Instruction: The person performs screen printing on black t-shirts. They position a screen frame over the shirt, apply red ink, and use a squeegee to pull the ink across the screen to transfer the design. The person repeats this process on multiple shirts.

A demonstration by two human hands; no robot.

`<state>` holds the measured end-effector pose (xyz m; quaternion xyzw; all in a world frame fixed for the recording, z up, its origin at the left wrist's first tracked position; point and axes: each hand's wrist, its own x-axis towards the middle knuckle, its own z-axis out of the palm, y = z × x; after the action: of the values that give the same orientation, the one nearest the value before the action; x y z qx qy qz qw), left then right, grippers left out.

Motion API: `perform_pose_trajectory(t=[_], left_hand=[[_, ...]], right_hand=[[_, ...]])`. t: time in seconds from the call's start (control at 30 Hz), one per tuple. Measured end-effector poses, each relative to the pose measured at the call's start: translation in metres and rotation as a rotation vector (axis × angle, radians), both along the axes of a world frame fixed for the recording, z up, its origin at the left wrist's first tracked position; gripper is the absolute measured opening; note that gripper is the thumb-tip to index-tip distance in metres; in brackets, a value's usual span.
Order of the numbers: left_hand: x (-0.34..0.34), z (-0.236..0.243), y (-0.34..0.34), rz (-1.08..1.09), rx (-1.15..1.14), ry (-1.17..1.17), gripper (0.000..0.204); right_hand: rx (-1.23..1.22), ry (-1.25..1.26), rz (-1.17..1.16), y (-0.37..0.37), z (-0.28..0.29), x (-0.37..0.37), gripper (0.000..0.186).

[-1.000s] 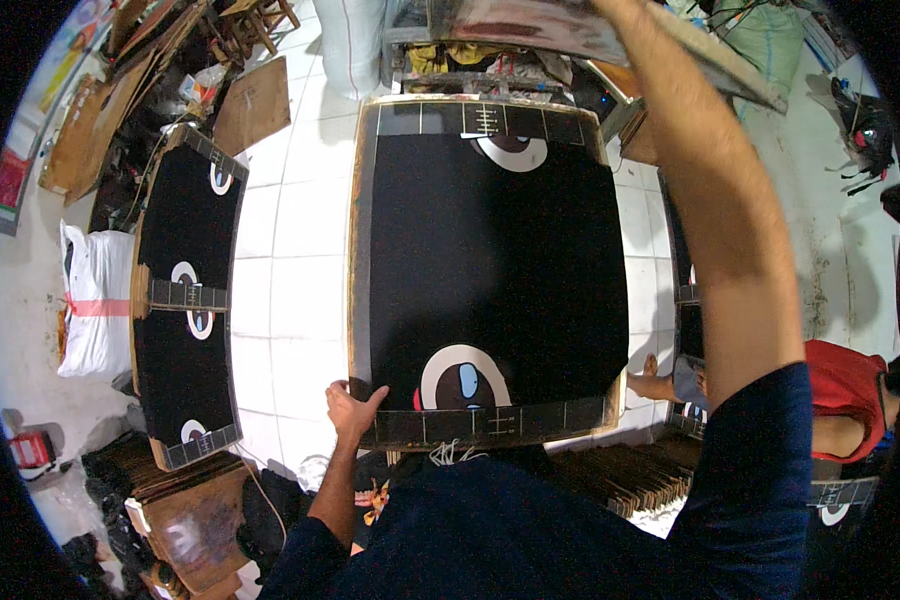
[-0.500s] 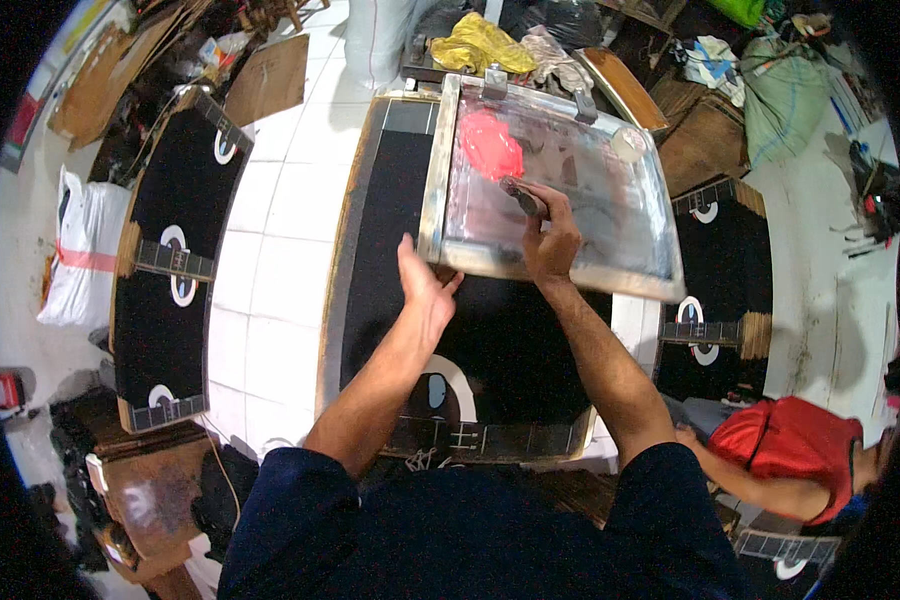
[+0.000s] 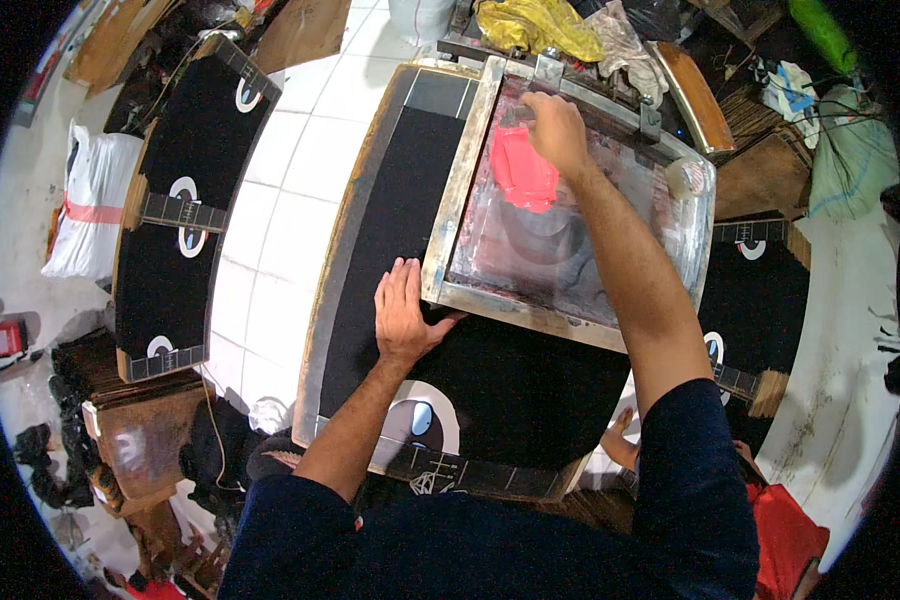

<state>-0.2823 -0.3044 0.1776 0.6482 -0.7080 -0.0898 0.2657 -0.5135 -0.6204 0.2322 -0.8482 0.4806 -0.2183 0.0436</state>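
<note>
A wooden-edged printing screen (image 3: 530, 318) lies over the black cloth (image 3: 390, 210) on the board in front of me. Bright pink ink (image 3: 523, 172) sits as a thick patch on the mesh. At the far end of that patch, my right hand (image 3: 560, 135) is closed around a small dark squeegee (image 3: 515, 116), which the fingers partly cover. My left hand (image 3: 405, 315) rests with fingers stretched out on the cloth, beside the screen's near left corner. A white-ringed eye print (image 3: 448, 400) shows on the cloth nearer to me.
Metal hinge clamps (image 3: 548, 68) hold the screen's far edge. A round pale container (image 3: 685, 178) stands at its right. Printed boards (image 3: 185, 290) lie to the left, with more (image 3: 760, 300) at right. Yellow cloth (image 3: 540, 28) lies behind. A person in red (image 3: 785, 535) is at lower right.
The screen has come down from a tilt onto the cloth. My left hand has left its edge and lies flat. The right hand with the squeegee has moved to the ink's far end.
</note>
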Motion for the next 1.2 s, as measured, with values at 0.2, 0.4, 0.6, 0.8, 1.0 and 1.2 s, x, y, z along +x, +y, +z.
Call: perform_pose_trajectory(t=[0.2,0.4,0.6,0.8,1.0,1.2], left_hand=[[-0.002,-0.004,-0.001,0.018,0.053,-0.032,0.113],[0.0,0.0,-0.002,0.009,0.142,-0.049,0.114],[0.001,-0.002,-0.003,0.004,0.139,-0.037,0.115],[0.002,-0.004,-0.001,0.003,0.15,-0.021,0.115],[0.001,-0.003,-0.002,0.003,0.168,-0.029,0.114],[0.001,0.001,-0.001,-0.002,0.191,-0.026,0.114]], right_hand=[[0.056,0.04,0.36,0.009,-0.001,-0.015,0.025],[0.118,0.094,0.357,0.014,0.006,-0.034,0.024],[-0.096,-0.052,0.182,-0.007,-0.021,-0.007,0.033],[0.147,0.165,0.208,0.043,-0.007,-0.046,0.034],[-0.023,0.009,0.119,-0.01,-0.013,-0.015,0.034],[0.045,0.154,0.07,0.009,-0.017,-0.017,0.03]])
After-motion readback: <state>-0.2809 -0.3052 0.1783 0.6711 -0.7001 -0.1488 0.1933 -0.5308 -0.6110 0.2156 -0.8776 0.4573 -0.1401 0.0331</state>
